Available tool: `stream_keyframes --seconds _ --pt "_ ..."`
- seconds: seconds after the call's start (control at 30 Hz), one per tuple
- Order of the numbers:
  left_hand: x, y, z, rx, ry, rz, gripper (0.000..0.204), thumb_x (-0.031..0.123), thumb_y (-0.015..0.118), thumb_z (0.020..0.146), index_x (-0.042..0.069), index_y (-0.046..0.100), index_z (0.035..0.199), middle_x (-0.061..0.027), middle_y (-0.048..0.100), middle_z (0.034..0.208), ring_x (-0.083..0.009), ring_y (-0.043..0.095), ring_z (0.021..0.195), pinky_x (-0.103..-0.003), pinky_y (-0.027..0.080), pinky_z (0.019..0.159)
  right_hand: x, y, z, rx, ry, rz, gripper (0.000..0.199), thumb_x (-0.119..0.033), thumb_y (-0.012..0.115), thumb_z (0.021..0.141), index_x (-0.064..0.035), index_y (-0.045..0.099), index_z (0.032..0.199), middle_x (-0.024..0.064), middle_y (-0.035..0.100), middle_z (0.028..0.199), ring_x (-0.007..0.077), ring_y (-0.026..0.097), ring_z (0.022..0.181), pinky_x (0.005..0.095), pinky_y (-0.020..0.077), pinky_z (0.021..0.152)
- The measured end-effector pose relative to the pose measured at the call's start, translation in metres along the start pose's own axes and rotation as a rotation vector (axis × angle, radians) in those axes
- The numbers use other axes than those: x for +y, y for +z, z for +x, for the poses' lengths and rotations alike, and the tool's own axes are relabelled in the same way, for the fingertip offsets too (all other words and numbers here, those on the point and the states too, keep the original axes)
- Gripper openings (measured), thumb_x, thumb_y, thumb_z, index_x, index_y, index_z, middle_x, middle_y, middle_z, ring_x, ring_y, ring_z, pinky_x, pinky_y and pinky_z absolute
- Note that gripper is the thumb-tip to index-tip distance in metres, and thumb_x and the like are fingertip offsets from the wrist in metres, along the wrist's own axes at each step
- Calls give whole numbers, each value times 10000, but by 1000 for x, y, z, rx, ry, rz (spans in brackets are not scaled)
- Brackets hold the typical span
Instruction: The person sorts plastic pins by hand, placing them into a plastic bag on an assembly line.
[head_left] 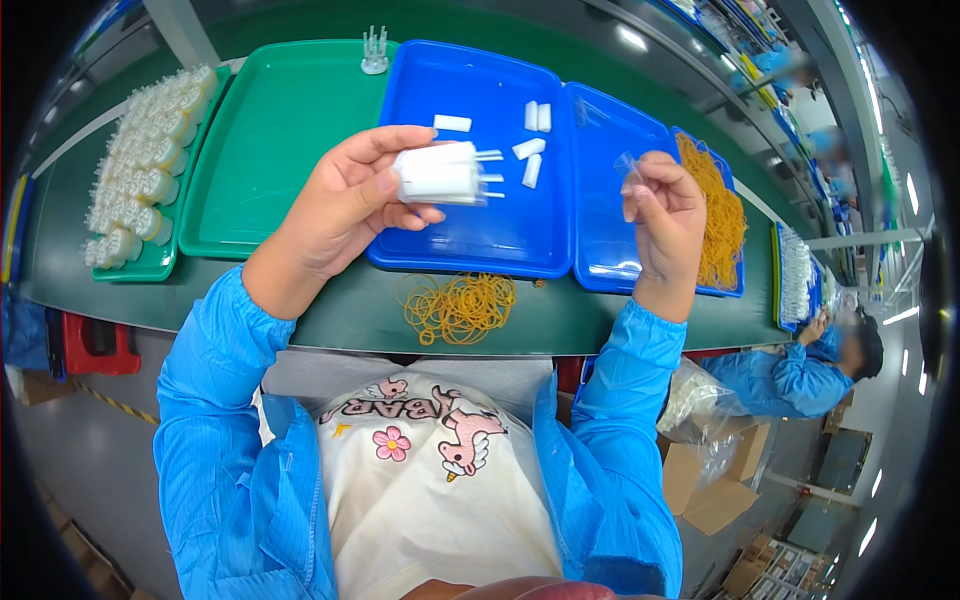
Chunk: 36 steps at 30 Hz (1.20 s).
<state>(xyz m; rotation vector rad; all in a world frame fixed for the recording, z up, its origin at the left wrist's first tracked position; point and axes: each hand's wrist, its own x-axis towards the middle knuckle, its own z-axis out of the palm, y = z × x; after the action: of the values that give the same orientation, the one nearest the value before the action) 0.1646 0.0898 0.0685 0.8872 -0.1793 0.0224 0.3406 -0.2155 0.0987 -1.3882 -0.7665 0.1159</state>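
Note:
My left hand (345, 195) grips a bundle of white cylinders (440, 172) lying sideways above a blue tray (480, 245). Several thin pale prongs stick out of the bundle's right end. Over at the right, my right hand (668, 205) pinches a small clear plastic piece (626, 166), its thumb pressed to the fingers. That hand hovers above a second blue tray (605, 225), where more clear plastic lies. Several loose short white tubes (532, 170) rest in the first blue tray, beyond and right of the bundle.
A pile of yellow rubber bands (465, 308) lies on the green table near me; more bands (718, 220) fill a tray at right. Left stand a green tray (290, 130) and rows of pronged white bundles (150, 150). One pronged piece (374, 55) stands behind. A co-worker (800, 370) sits far right.

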Motion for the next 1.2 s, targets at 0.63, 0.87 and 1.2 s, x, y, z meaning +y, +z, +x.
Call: stream_keyframes --seconds 0.63,0.87,1.2 --pt "-12 -2 6 -8 223 306 239 179 777 832 90 663 1023 -178 587 1284 -278 556 1206 -413 467 1022 11 107 -8 58 191 397 176 -141 604 979 -35 559 846 67 553 641 93 459 466 238 395 425" --pt "-12 0 6 -4 257 384 236 100 770 810 65 657 1014 -164 591 1262 -238 568 1152 -389 470 1011 7 113 -12 37 273 309 181 -122 603 976 -32 563 824 52 545 623 82 455 477 225 378 430" --pt "-8 5 2 11 238 545 267 16 706 834 -4 670 1097 -155 574 1233 -219 568 1139 -364 475 985 9 117 -15 51 255 277 233 -171 578 996 -43 534 806 62 556 631 99 477 484 231 395 454"
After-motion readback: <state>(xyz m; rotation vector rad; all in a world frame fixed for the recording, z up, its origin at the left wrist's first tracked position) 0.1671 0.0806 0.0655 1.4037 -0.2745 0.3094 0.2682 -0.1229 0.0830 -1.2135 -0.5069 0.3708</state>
